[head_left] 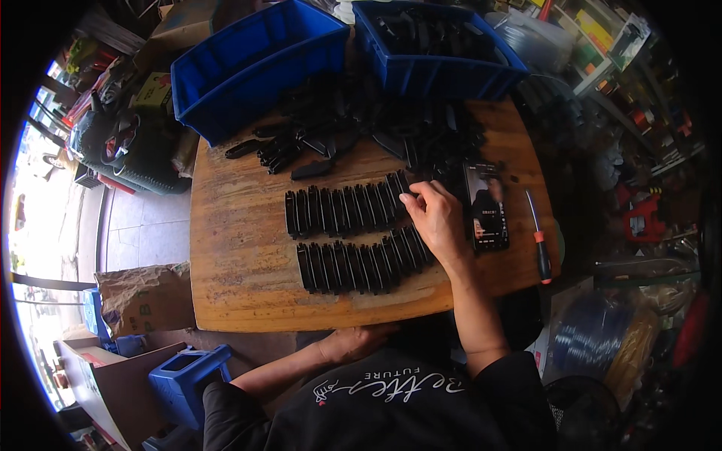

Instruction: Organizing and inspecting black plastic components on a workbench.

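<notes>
Two rows of slim black plastic parts stand side by side on the wooden table (241,255): an upper row (342,209) and a lower row (361,263). My right hand (436,222) is at the right end of the upper row. Its fingers are curled in, with thumb and forefinger close together beside the last parts; whether a part is between them is hidden. My left hand (357,342) rests low at the table's front edge, its fingers mostly out of sight. Beyond the rows lies a loose heap of similar black parts (323,113).
A blue bin (259,71) stands at the far left; another blue bin (451,75) at the far right holds black parts. Right of my right hand lie a phone (487,207) with its screen lit and a screwdriver (540,244). A blue stool (184,376) stands at lower left.
</notes>
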A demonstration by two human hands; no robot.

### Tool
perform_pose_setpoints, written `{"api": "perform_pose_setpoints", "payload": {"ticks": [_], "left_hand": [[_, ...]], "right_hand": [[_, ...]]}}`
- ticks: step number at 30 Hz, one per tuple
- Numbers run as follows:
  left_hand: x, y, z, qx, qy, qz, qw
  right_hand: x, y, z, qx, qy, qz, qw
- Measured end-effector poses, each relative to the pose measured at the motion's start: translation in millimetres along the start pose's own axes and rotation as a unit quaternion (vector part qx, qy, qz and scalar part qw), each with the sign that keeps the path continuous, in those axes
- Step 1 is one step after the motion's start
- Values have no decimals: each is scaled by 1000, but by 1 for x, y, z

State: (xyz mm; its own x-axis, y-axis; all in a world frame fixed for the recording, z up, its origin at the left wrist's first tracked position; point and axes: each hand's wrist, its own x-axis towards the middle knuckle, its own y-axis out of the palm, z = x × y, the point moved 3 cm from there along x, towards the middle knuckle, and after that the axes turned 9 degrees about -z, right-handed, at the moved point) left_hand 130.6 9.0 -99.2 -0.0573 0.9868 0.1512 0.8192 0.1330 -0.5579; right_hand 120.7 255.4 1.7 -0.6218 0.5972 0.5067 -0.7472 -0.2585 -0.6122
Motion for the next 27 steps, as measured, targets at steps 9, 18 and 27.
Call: {"api": "perform_pose_setpoints", "payload": {"ticks": [9,18,27], "left_hand": [[-3,9,6,53,-41,21,998],[1,6,4,13,-86,78,993],[20,-11,-34,-111,-18,43,993]], "right_hand": [[-9,-1,-4,37,-17,-21,999],[-10,-6,-4,68,-9,-14,998],[-7,-6,1,84,-20,-22,996]]}}
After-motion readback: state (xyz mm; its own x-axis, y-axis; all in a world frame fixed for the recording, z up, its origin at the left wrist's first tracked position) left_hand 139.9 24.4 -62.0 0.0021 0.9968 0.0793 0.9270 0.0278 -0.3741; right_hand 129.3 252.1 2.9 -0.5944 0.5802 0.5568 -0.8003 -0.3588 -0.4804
